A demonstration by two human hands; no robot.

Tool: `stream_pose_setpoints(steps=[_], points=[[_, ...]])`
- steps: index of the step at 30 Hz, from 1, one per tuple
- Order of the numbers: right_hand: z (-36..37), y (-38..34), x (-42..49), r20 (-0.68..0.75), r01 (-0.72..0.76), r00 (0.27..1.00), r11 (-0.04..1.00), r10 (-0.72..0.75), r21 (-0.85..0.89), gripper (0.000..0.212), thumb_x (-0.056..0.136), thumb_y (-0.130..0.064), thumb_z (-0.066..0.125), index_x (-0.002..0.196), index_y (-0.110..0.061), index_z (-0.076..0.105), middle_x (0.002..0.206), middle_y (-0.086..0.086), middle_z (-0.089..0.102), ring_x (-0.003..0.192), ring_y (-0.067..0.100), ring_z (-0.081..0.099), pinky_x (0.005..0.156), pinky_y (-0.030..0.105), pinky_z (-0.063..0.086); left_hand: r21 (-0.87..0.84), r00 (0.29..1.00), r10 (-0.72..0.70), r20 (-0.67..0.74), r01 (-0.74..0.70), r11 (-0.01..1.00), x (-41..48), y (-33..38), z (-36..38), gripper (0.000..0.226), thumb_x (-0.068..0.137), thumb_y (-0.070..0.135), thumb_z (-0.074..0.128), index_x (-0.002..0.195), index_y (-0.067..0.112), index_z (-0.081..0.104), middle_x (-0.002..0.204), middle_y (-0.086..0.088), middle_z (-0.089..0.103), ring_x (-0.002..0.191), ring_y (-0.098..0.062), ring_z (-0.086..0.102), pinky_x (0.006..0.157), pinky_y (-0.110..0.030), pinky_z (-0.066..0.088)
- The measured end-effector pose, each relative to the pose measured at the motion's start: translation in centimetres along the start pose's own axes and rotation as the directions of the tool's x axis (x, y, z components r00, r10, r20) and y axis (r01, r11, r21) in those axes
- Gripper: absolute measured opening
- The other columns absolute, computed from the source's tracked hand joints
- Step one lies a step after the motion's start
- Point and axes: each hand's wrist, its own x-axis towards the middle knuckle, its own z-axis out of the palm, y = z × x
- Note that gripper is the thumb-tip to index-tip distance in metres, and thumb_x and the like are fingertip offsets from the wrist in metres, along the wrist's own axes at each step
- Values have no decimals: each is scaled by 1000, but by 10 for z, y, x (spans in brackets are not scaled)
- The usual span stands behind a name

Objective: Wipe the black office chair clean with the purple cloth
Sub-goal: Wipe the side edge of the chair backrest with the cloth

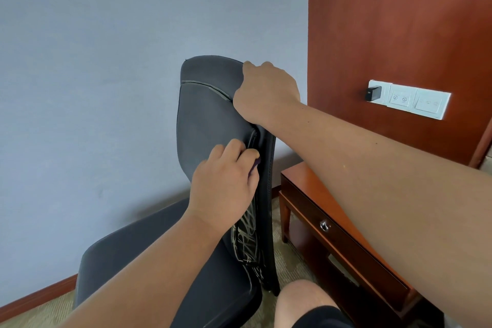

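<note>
My right grip (266, 90) is clamped over the top corner of the black office chair (202, 120), at about one o'clock from my left grip (223, 181), and it steadies the backrest. The left grip is curled round the purple cloth (256, 164). Only a sliver of the cloth shows at the fingertips, pressed against the backrest's side edge near the middle of the view. I judge the step in hand to be wiping that edge seam. To do it well I would hold the top firm so the chair cannot swivel. I would press the cloth into the groove and draw it toward six o'clock in one long stroke. The pale scribbled marks (247, 237) lower down likely need harder rubbing.
</note>
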Motion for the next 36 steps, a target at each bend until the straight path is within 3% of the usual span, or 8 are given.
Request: stream_pose_setpoints(steps=[5, 10, 18, 23, 28, 36], points=[[0, 1, 0, 7, 5, 1000, 1000, -5, 2, 33, 88, -18, 42, 120, -13, 51, 92, 5, 38, 76, 27, 42, 49, 30, 23, 59, 999, -15, 44, 12, 998, -7, 2, 8, 13, 88, 25, 63, 97, 19, 70, 91, 0, 55, 71, -21, 49, 43, -31, 43], [-1, 1, -1, 11, 0, 1000, 1000, -1, 11, 35, 87, -17, 42, 120, -13, 51, 93, 5, 38, 78, 27, 43, 58, 33, 32, 109, 993, 8, 115, -20, 994, -10, 5, 3, 11, 88, 24, 63, 95, 17, 69, 89, -2, 53, 70, -21, 49, 43, -33, 44], [-3, -4, -2, 10, -2, 1000, 1000, 2, 3, 35, 88, -18, 42, 122, -13, 51, 95, 5, 39, 77, 27, 44, 52, 31, 27, 154, 938, 249, 243, -291, 944, -4, -10, -12, 9, 79, 20, 69, 88, 20, 69, 86, -1, 54, 67, -19, 45, 47, -33, 44], [-2, -3, -2, 0, -7, 1000, 1000, 7, 8, 32, 90, -20, 43, 120, -14, 51, 95, 4, 39, 79, 26, 44, 53, 31, 25, 37, 985, 159, 71, -162, 986, 8, -15, -17, 17, 91, 28, 56, 96, 19, 70, 89, -1, 56, 71, -22, 52, 49, -37, 47], [-3, -1, -3, 15, -11, 1000, 1000, 11, 7, 34, 89, -18, 43, 121, -14, 51, 95, 4, 39, 79, 27, 43, 51, 31, 23, 65, 989, 97, 111, -105, 992, -8, -3, 2, 13, 89, 24, 61, 98, 18, 69, 94, -2, 56, 74, -22, 50, 54, -38, 47], [-5, -4, -3, 38, -12, 999, 1000, 11, 17, 34, 86, -16, 42, 119, -14, 51, 96, 5, 39, 81, 28, 44, 61, 34, 34, 74, 953, 237, 189, -255, 964, -22, -14, 3, 10, 86, 23, 63, 94, 21, 69, 93, 1, 56, 72, -19, 47, 55, -36, 46]])
